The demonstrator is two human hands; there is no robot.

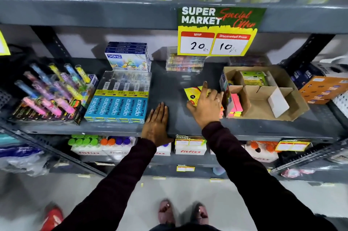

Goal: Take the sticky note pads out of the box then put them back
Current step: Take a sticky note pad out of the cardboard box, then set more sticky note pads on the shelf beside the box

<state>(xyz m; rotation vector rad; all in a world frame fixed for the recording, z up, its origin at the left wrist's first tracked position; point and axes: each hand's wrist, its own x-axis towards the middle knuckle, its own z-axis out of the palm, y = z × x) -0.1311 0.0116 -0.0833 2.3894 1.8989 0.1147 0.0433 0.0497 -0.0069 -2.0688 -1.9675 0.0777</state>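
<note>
An open cardboard box (263,106) with dividers stands on the grey shelf (169,89) at the right. Pink and yellow sticky note pads (235,102) stand in its left compartment, and a green packet (254,78) lies at its back. Just left of the box, yellow sticky note pads (192,94) lie on the shelf. My right hand (205,104) rests on top of them with fingers spread; whether it grips them I cannot tell. My left hand (157,123) lies flat and open on the shelf's front edge, holding nothing.
Blue pencil boxes (117,108) and clear pen packs (124,82) lie left of my left hand, with coloured tubes (52,91) further left. A price sign (218,31) hangs from the shelf above. Orange boxes (322,89) sit right of the cardboard box.
</note>
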